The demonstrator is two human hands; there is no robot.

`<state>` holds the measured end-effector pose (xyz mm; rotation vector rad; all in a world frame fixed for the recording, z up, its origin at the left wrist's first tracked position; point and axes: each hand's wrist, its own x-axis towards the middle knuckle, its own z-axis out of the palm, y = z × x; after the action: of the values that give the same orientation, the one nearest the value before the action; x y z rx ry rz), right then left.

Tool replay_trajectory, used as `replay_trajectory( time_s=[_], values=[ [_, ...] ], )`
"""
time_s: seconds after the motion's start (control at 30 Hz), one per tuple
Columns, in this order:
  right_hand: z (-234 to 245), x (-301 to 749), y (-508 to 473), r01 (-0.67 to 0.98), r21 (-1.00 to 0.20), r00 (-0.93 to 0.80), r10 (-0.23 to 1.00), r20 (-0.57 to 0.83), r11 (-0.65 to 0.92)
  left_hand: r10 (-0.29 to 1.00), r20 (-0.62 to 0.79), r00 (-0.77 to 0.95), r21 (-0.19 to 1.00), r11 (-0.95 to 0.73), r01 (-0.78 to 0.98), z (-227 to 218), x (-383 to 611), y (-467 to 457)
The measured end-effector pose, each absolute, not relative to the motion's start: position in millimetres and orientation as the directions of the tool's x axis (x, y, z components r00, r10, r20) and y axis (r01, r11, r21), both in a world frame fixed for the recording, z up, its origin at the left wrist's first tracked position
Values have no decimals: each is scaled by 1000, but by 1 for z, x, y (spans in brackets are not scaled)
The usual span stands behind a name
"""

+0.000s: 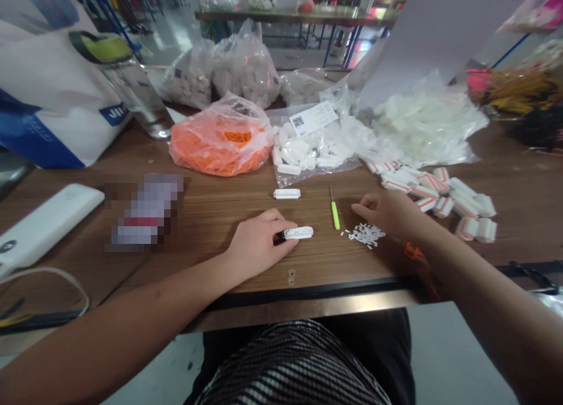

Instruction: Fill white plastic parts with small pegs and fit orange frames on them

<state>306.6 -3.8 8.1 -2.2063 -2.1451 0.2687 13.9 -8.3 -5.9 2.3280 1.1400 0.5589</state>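
My left hand (261,241) rests on the table with thumb and fingers closed round the near end of a small white plastic housing (299,233). Beyond it lies a second white plastic housing (287,193). My right hand (385,211) is over the table, just above a loose heap of tiny white plastic pieces (367,235). Its fingers are curled together, and whatever lies between the fingertips is too small to make out. A thin-shafted hook tool with a yellow-green handle (335,215) lies between the two hands.
Behind are a bag of orange parts (220,141), a bag of white housings (308,147) and a larger clear bag (422,123). Orange-edged white blocks (433,188) pile up at right. A power bank (48,223), a blurred-out item (147,211) and a bottle (136,88) stand left.
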Motion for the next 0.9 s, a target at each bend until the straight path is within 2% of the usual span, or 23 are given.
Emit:
replay_trajectory(
  time_s=[0.13, 0.27, 0.33, 0.43, 0.6, 0.9],
  values=[
    [12, 317, -2, 949, -312, 28, 996, -88, -54, 816, 134, 562, 592, -521, 615, -5, 15, -9],
    [9, 320, -1, 863, -498, -101, 995, -11, 82, 817, 128, 562, 588, -519, 620, -5, 15, -8],
    [7, 320, 0, 824, -547, -168, 986, 14, 148, 817, 127, 563, 584, -520, 623, -5, 14, -8],
    [6, 319, 3, 839, -520, -193, 981, -9, 160, 813, 125, 568, 581, -524, 623, -4, 14, -8],
    [11, 318, 6, 895, -444, -101, 989, -111, 41, 816, 122, 566, 581, -521, 626, -4, 15, -9],
    [12, 318, 6, 881, -471, -48, 988, -150, -29, 814, 130, 566, 593, -521, 613, -3, 15, -9]
  ],
)
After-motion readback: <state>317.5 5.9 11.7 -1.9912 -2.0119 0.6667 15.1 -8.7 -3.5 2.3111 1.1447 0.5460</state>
